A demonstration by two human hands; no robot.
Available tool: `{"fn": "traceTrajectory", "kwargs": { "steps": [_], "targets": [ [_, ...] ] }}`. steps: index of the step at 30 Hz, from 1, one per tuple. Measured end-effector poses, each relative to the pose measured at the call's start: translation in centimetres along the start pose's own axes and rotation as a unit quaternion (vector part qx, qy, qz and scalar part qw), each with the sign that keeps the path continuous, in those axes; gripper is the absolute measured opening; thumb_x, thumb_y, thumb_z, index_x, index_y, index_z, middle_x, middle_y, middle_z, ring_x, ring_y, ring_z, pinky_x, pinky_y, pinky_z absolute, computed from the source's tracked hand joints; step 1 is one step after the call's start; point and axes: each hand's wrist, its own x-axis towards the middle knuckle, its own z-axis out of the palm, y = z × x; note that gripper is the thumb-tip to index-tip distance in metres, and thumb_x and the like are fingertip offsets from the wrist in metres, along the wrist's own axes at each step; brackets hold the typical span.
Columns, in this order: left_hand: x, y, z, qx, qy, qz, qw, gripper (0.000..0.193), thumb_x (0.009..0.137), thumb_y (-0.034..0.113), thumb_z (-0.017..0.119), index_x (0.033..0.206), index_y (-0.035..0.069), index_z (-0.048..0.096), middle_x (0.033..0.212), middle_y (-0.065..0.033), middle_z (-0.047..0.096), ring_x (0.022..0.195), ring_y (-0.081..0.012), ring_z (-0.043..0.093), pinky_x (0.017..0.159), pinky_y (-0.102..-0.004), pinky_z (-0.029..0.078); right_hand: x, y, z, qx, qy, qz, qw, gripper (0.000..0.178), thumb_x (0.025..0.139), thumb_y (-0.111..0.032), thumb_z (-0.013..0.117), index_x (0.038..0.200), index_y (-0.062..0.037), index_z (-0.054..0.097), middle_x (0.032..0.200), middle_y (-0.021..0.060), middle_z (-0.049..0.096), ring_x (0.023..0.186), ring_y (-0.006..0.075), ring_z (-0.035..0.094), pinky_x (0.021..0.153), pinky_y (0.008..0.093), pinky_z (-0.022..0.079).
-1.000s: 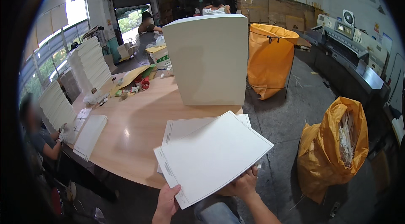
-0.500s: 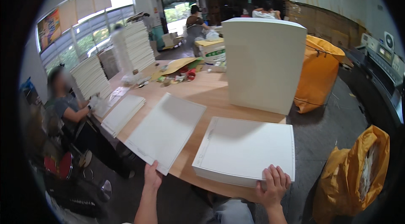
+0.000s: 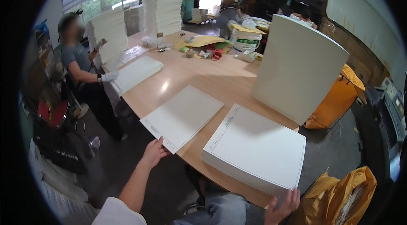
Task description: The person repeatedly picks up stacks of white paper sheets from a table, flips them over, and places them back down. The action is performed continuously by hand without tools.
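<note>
My left hand (image 3: 154, 153) grips the near edge of a white printed sheet (image 3: 183, 117), thumb on top and fingers below. The sheet lies flat on the wooden table, its near corner over the edge; whether it is one sheet or a thin pile I cannot tell. To its right is a thick, squared stack of white printed sheets (image 3: 259, 146). By that stack's near right corner my right hand (image 3: 283, 208) has its fingers stretched out, holding nothing. Its fingertips are at or very close to the stack's side.
Behind the stack stands a tall pale block of paper (image 3: 296, 72). A co-worker (image 3: 78, 64) at the left reaches to a low paper pile (image 3: 137, 74). A white bucket (image 3: 246, 40) and clutter stand farther back. Orange bags (image 3: 339, 197) sit on the floor at right.
The view has turned left. My right hand has slid off the stack's top to its near corner. My left hand keeps hold of the sheet. The co-worker's gloved hand now rests at the low pile.
</note>
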Motion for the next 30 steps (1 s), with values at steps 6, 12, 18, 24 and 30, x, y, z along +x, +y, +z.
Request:
{"fn": "traceTrajectory", "kwargs": {
  "steps": [6, 12, 18, 24, 30],
  "targets": [
    [-6.7, -2.2, 0.5, 0.194, 0.140, 0.131, 0.962, 0.021, 0.108, 0.015, 0.061, 0.125, 0.002, 0.064, 0.093, -0.0056, 0.070, 0.078, -0.0096, 0.065, 0.069, -0.0273, 0.058, -29.4, 11.8, -2.8, 0.064, -0.398, 0.392, 0.827, 0.055, 0.110, -0.042, 0.057, 0.134, 0.0063, 0.066, 0.110, 0.0299, 0.072, 0.115, 0.0405, 0.066, 0.103, 0.0537, 0.050],
    [-6.0, -2.7, 12.0, 0.039, -0.118, 0.192, 0.973, 0.061, 0.111, 0.028, 0.058, 0.160, -0.003, 0.038, 0.152, -0.0177, 0.058, 0.144, -0.0242, 0.052, 0.123, -0.0366, 0.036, -25.9, 7.1, 0.4, 0.100, -0.492, 0.432, 0.750, 0.052, 0.110, -0.041, 0.057, 0.132, 0.0048, 0.066, 0.110, 0.0274, 0.072, 0.114, 0.0377, 0.066, 0.102, 0.0516, 0.050],
    [-3.0, -6.7, 18.4, 0.073, -0.126, 0.162, 0.976, 0.060, 0.111, 0.035, 0.060, 0.157, -0.002, 0.050, 0.153, -0.0109, 0.059, 0.141, -0.0187, 0.053, 0.119, -0.0323, 0.040, -18.1, 4.7, 2.0, 0.139, -0.461, 0.408, 0.776, 0.050, 0.110, -0.041, 0.058, 0.131, 0.0033, 0.066, 0.110, 0.0250, 0.072, 0.113, 0.0350, 0.066, 0.101, 0.0494, 0.050],
    [-2.6, -7.4, 17.9, 0.105, -0.077, 0.207, 0.970, 0.061, 0.111, 0.039, 0.056, 0.157, -0.001, 0.051, 0.154, -0.0153, 0.061, 0.143, -0.0225, 0.056, 0.118, -0.0332, 0.042, -11.9, 3.3, 3.8, 0.169, -0.456, 0.370, 0.791, 0.047, 0.110, -0.040, 0.059, 0.129, 0.0018, 0.067, 0.111, 0.0226, 0.072, 0.112, 0.0323, 0.066, 0.101, 0.0473, 0.050],
    [-2.4, -7.0, 18.1, 0.149, -0.106, 0.231, 0.956, 0.059, 0.112, 0.045, 0.048, 0.157, 0.008, 0.054, 0.152, -0.0122, 0.063, 0.143, -0.0238, 0.056, 0.118, -0.0339, 0.041, -10.2, 3.0, 4.3, 0.168, -0.450, 0.381, 0.790, 0.044, 0.109, -0.040, 0.059, 0.127, 0.0003, 0.067, 0.111, 0.0201, 0.072, 0.110, 0.0296, 0.066, 0.100, 0.0452, 0.051]
  ]
}}
